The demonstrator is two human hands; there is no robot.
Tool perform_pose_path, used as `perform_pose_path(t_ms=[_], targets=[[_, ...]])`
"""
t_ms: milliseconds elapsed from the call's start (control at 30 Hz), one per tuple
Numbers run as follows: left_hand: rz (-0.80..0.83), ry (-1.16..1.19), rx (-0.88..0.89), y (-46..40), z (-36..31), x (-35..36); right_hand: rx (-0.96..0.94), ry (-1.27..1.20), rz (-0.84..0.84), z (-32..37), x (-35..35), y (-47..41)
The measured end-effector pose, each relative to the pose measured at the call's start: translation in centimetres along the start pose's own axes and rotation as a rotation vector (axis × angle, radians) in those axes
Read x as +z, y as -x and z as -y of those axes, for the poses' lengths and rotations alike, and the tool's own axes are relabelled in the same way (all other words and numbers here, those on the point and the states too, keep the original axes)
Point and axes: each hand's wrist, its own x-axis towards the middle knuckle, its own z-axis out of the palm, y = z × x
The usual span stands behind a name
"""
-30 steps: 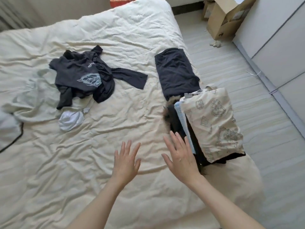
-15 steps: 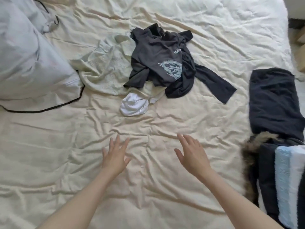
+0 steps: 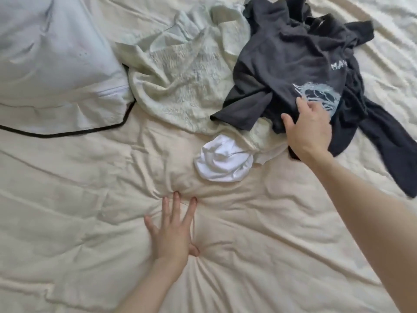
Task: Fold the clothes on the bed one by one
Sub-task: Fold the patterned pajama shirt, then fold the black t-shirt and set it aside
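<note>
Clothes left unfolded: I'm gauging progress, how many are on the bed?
3, perhaps more hidden beneath: dark printed shirt at upper right under the right hand; pale green garment left of it; small white piece below them.

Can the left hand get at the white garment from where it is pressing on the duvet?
Probably yes. The left hand lies flat on the duvet just short of the white garment, with only bare bedding between. One edge is tucked under the pale green garment.
</note>
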Motion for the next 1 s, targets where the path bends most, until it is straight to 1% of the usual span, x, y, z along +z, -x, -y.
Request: perform_pose_path(t_ms=[100, 200, 300, 400, 500, 533, 600, 667, 733, 767, 800, 867, 900, 933, 967, 1000], targets=[[0.011, -0.003, 0.004, 0.1, 0.0, 0.0, 0.045, -0.072, -0.006, 0.2, 0.2, -0.4], [0.011, 0.005, -0.004, -0.1, 0.1, 0.1, -0.025, -0.157, 0.000, 0.2, 0.6, 1.9], [0.024, 0.032, -0.003, -0.4, 0.2, -0.4, -0.100, -0.290, 0.046, 0.2, 0.7, 7.5], [0.054, 0.025, 0.018, 0.0, 0.2, -1.4, -0.069, -0.440, 0.153, -0.7, -1.4, 14.9], [0.113, 0.082, 0.092, 0.3, 1.2, -4.0, -0.052, -0.481, 0.253, -2.3, -4.9, 21.5], [0.122, 0.142, 0.146, 0.8, 1.7, -5.1, -0.035, -0.484, 0.273, -2.7, -6.0, 23.4], [0.112, 0.373, 0.206, 2.8, 2.7, -6.2, 0.004, -0.500, 0.271, -3.2, -8.1, 26.6], [0.061, 0.689, 0.209, 6.5, 3.1, -6.6, 0.021, -0.527, 0.294, -3.1, -9.9, 29.1], [-0.019, 0.940, 0.194, 10.1, 2.2, -6.9, 0.019, -0.535, 0.381, -2.2, -11.5, 31.1], [-0.022, 1.045, 0.170, 11.6, 1.5, -7.1, 0.008, -0.539, 0.429, -1.6, -12.2, 32.0], [0.015, 1.153, 0.169, 13.2, 0.6, -7.3, -0.005, -0.549, 0.469, -0.9, -12.9, 33.1], [0.168, 1.337, 0.163, 16.1, -1.1, -8.3, -0.025, -0.581, 0.530, 0.4, -14.4, 35.1], [0.246, 1.389, 0.138, 17.2, -1.6, -8.5, -0.029, -0.608, 0.551, 1.0, -15.2, 36.0], [0.290, 1.426, 0.108, 18.2, -1.8, -8.1, -0.025, -0.646, 0.573, 1.4, -15.9, 37.1], [0.319, 1.452, 0.078, 19.0, -1.9, -7.4, -0.022, -0.682, 0.597, 1.7, -16.7, 38.2], [0.308, 1.459, 0.036, 20.0, -1.8, -6.6, -0.026, -0.695, 0.623, 1.9, -17.4, 39.3]])
